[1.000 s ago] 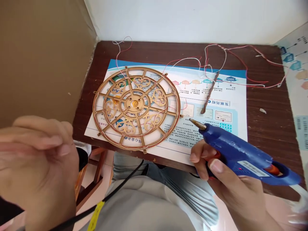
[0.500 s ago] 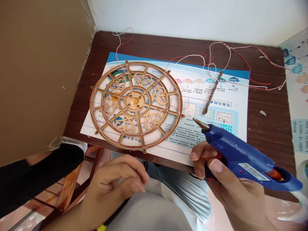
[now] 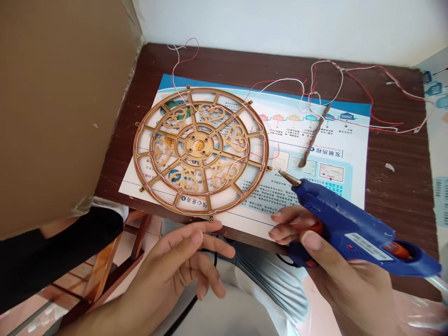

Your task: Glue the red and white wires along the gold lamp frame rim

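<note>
A round gold openwork frame point(image 3: 199, 161) lies flat on a printed sheet point(image 3: 259, 212), with thin red and white wires running around its rings. My right hand point(image 3: 336, 261) is wrapped round the handle of a blue glue gun point(image 3: 346, 224), whose metal nozzle points left, close to the frame's right rim. Just below the frame's lower edge, my left hand point(image 3: 189, 261) has its fingers spread and holds nothing. Loose red and white wires point(image 3: 373, 107) trail across the back right. A thin brown stick point(image 3: 315, 136) rests on the sheet beyond the nozzle.
The dark brown table point(image 3: 395, 177) carries a small white scrap point(image 3: 389, 166) on the right. A brown cardboard panel point(image 3: 63, 102) rises at the left, and a white wall point(image 3: 273, 28) stands behind. Below the panel shows another person's black sleeve point(image 3: 63, 256).
My left hand has opened from loosely curled fingers to spread ones. The glue gun's nozzle has come slightly nearer the frame's right rim. The whole view has shifted a little.
</note>
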Action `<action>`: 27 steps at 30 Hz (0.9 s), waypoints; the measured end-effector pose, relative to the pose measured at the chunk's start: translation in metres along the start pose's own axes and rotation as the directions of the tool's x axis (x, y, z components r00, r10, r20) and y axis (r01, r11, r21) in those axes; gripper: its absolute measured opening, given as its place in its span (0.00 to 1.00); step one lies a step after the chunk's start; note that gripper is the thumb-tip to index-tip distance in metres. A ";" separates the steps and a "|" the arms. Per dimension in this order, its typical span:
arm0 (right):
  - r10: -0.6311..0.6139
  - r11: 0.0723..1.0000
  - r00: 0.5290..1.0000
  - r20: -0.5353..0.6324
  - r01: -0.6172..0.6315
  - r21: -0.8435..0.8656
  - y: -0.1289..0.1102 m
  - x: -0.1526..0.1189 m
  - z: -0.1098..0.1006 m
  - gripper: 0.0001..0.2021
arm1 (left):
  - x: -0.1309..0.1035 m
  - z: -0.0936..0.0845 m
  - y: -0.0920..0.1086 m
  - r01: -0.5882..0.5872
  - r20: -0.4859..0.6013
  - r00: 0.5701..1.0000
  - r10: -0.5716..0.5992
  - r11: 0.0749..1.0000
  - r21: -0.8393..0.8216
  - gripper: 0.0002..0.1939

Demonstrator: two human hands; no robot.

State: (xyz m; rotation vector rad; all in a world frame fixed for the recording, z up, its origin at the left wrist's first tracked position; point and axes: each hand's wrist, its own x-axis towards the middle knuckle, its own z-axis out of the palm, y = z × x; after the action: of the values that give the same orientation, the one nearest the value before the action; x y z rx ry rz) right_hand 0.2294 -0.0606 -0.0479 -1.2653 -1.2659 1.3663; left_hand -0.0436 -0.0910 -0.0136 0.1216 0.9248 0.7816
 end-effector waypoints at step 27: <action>0.213 0.977 0.963 -0.167 -0.212 0.025 -0.012 -0.002 0.015 0.12 | 0.050 0.009 0.067 -0.390 0.569 0.704 0.425 -0.438 0.810 0.04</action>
State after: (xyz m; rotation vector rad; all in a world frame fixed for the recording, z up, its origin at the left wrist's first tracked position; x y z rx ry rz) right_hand 0.2146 -0.0630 -0.0367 -1.5135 -1.0309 1.3780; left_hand -0.0565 -0.0081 -0.0138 2.2188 1.3512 0.4985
